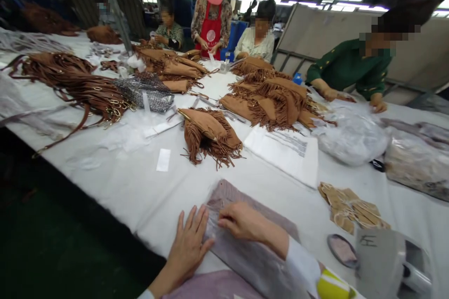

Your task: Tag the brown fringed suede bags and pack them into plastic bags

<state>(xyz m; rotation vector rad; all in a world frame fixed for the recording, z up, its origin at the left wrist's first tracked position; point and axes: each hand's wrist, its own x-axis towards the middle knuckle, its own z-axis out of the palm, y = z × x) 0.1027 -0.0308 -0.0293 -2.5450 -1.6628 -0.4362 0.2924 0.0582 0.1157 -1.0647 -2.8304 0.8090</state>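
A flat mauve-grey package in clear plastic [245, 252] lies at the table's near edge. My left hand [189, 238] rests flat at its left edge, fingers stretched out and slightly apart. Over the package's upper part is my right hand [242, 219], its fingers curled in against the plastic. Whatever is between those fingertips, if anything, is hidden. Past the package sits a brown fringed bag [210, 133] with a gold-coloured zip. A small white card [163, 160] lies to the left of that bag.
White printed sheets [284, 154], tan pouches with cords [352, 208] and a grey tape dispenser [382, 261] lie to the right. Brown straps [80, 84] are heaped left, fringed bags [273, 96] farther back. A green-sleeved person [351, 65] and other people work across the table.
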